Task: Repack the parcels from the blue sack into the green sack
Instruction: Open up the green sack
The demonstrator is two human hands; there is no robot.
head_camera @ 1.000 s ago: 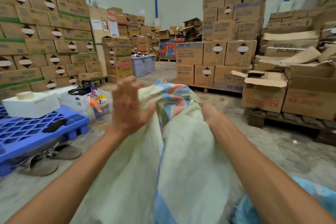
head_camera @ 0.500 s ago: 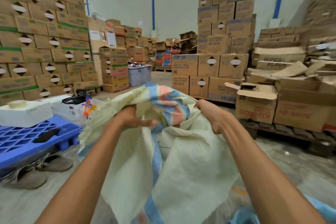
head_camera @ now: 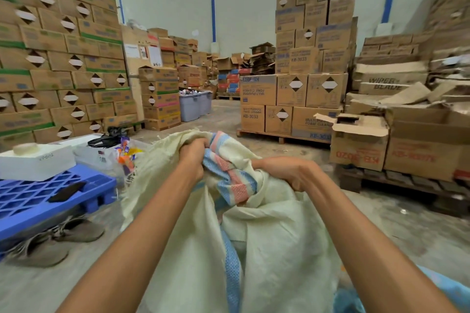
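A pale yellow-green woven sack [head_camera: 274,244] with blue and pink stripes is held up in front of me, its top bunched. My left hand [head_camera: 194,154] grips the sack's upper edge at the left of the bunch. My right hand [head_camera: 288,171] grips the fabric at the right, fingers curled into it. A corner of light blue sack [head_camera: 447,287] lies on the floor at the bottom right, partly behind my right forearm. No parcels are visible.
A blue plastic pallet [head_camera: 50,198] with a white box [head_camera: 35,160] and a clear tub [head_camera: 101,152] stands at the left, with grey shoes [head_camera: 50,241] under it. Stacked cartons [head_camera: 58,53] wall the left; cartons on wooden pallets [head_camera: 396,150] stand right. Bare concrete floor runs between them.
My left hand, open and raised a second ago, has come down and closed on the sack's top edge. Both hands have drawn the bunched top together.
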